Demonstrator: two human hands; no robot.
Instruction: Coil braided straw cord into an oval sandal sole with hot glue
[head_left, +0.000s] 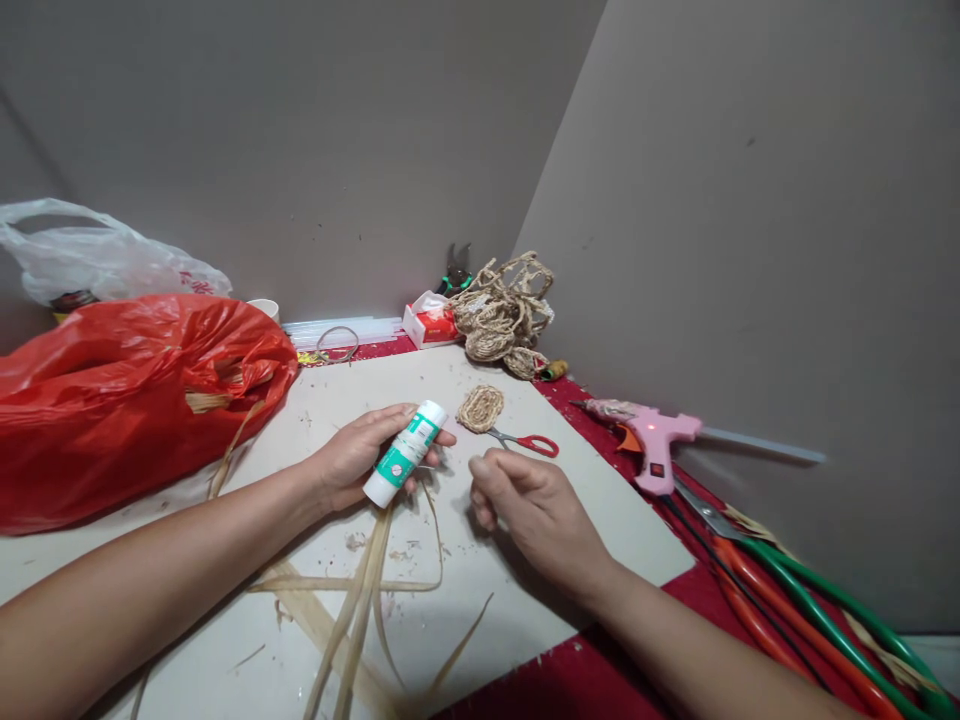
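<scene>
My left hand (367, 455) is wrapped round a white and green glue stick (405, 455), tilted with its upper end to the right. Pale strands seem to run round the tube's middle. Below that hand, flat tan straw strips (365, 600) trail down over the white board (615, 540). To the right, my right hand (529, 510) is closed, thumb against the curled fingers; whatever it may pinch is too small to make out. Just beyond it lie red-handled scissors (536, 444) and a small oval of coiled braid (481, 408).
At left is a red plastic bag (135, 400) of straw, with a clear bag (112, 255) behind. Braided cord (506, 310), a small red box (431, 322) and pruners (457, 265) stand at the back. A pink glue gun (656, 440) and long-handled shears (810, 590) lie right.
</scene>
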